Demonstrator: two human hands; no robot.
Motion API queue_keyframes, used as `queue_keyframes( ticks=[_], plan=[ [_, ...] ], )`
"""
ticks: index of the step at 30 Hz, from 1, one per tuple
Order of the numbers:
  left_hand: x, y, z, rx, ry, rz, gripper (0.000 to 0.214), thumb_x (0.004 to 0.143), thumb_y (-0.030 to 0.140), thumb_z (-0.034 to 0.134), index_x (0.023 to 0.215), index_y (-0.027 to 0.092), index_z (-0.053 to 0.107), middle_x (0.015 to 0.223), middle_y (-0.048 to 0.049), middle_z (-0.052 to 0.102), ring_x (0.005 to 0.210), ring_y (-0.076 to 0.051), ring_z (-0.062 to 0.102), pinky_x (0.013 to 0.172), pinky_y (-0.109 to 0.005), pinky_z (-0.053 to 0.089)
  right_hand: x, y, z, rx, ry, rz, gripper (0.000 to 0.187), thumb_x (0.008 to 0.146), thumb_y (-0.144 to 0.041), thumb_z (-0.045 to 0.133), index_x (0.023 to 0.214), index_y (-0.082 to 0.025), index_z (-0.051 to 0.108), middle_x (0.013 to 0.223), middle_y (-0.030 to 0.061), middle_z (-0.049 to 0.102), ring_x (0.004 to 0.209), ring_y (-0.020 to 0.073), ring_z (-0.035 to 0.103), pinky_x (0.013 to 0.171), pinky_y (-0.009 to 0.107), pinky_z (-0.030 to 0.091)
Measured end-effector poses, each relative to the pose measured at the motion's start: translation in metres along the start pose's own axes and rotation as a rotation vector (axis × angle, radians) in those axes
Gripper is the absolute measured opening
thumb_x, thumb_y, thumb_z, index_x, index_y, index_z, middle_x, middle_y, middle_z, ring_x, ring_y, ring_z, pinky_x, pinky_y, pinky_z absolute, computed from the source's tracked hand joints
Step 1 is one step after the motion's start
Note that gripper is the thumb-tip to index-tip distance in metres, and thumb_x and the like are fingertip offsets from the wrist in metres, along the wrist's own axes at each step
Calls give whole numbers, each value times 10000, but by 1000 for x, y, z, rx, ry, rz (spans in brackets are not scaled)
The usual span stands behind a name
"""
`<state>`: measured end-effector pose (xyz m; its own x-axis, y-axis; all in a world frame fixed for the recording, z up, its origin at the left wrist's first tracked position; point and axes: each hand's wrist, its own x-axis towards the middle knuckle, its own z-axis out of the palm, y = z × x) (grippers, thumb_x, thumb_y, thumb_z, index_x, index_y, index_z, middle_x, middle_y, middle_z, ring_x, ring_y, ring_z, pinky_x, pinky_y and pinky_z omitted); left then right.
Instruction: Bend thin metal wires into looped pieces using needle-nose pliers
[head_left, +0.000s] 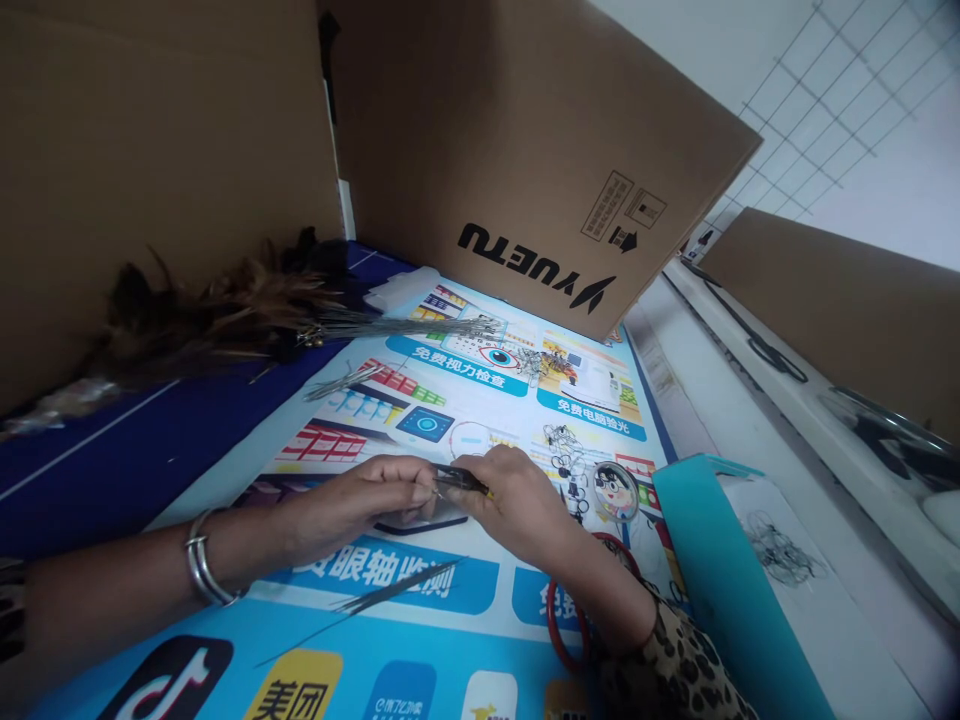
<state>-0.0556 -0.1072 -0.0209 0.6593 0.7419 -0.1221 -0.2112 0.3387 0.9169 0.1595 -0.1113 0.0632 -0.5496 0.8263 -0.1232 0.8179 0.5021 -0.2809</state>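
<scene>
My left hand (394, 488), with silver bangles on its wrist, pinches something small and thin, perhaps a wire end, which is hard to make out. My right hand (517, 495) is closed around a dark tool that looks like pliers (459, 479); the jaws reach to my left fingertips. Below both hands, a few thin dark wires (401, 588) lie on the printed sheet (315, 600). Red loop handles (555, 625), which look like those of scissors, show partly beneath my right wrist.
Small black wire loops (564, 455) are scattered beside a round cartoon-face item (615, 490). At right, a teal box (720, 540) has tangled wire (784, 550) beside it. Brown feathers (225, 310) and a wire bundle (412, 326) lie behind. Large cardboard (517, 130) stands at the back.
</scene>
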Motion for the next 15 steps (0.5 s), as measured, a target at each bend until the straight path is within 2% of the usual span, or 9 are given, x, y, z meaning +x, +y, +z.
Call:
queue_keyframes(
  ticks=[3,9,15],
  plan=[
    [-1,2,1,-4,16,12,232,867,366,630,724,185,604,667,24,476,664,-144,383,639,-270,330,-2,0,1,-18,-14,28,419,1008,-535,394,1223,-258,624,1007,74,646,947,193,564,765,268,370],
    [0,6,5,-7,78,20,248,840,393,645,710,186,601,673,15,512,652,-145,383,626,-273,327,-4,3,4,-32,-16,48,423,993,-568,396,1129,-267,660,934,57,655,875,185,592,660,252,344],
    [0,5,4,-25,75,12,256,856,385,644,711,180,596,678,18,497,657,-140,385,640,-268,321,-4,1,3,-112,12,62,380,979,-534,455,1122,-254,670,940,69,653,892,199,588,696,266,363]
  ],
)
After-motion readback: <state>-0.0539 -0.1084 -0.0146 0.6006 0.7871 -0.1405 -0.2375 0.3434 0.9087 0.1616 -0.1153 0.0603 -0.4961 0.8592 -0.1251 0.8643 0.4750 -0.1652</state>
